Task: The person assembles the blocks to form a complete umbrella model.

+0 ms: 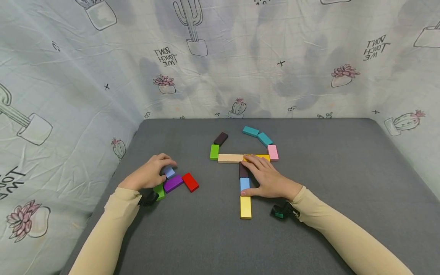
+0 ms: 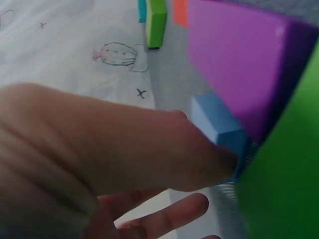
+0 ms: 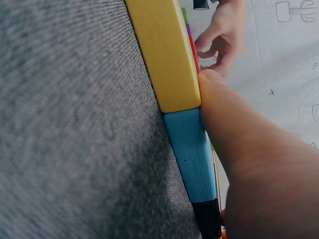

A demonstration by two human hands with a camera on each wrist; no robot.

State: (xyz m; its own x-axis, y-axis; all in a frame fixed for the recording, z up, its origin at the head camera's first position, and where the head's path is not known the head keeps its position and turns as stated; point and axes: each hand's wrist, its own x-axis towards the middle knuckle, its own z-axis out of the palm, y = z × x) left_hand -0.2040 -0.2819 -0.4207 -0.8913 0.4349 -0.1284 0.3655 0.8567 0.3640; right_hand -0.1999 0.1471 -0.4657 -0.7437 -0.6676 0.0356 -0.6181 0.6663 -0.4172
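Left hand [image 1: 148,174]: thumb and curled fingers close about the periwinkle block [image 1: 169,172], which lies well left of the wooden plank [image 1: 229,158] and nearer the person.
Right hand [image 1: 269,181]: thumb and fingers stand well apart, the fingertips resting by the plank's right end, the thumb reaching back on the nearer side.
Yellow block [image 1: 245,209]: on the person's side of the plank, the near end of a straight row of three; the right thumb touches it by its far end.
Green block [image 1: 159,192]: left of the plank and nearer, partly hidden under the left wrist.
Purple block [image 1: 173,183]: also left of the plank and nearer, beside the periwinkle one.
Red block [image 1: 190,182]: a little closer to the plank than the purple one, lying slantwise.
Sky-blue block [image 1: 245,183]: middle of the row, between yellow and plank.
Dark block [image 1: 243,170]: top of the row, just below the plank's right end.
Golden block [image 1: 264,157]: continues the plank rightward, partly under the right fingers.
Lime block [image 1: 214,152]: at the plank's left end.
Pink block [image 1: 273,152]: right of the plank, beyond the golden one.
Brown block [image 1: 221,138]: beyond the plank's left part, slanting.
Teal blocks [image 1: 264,139]: two, end to end, beyond the plank to the right.
Printed cloth [image 1: 223,76]: farthest, behind everything.
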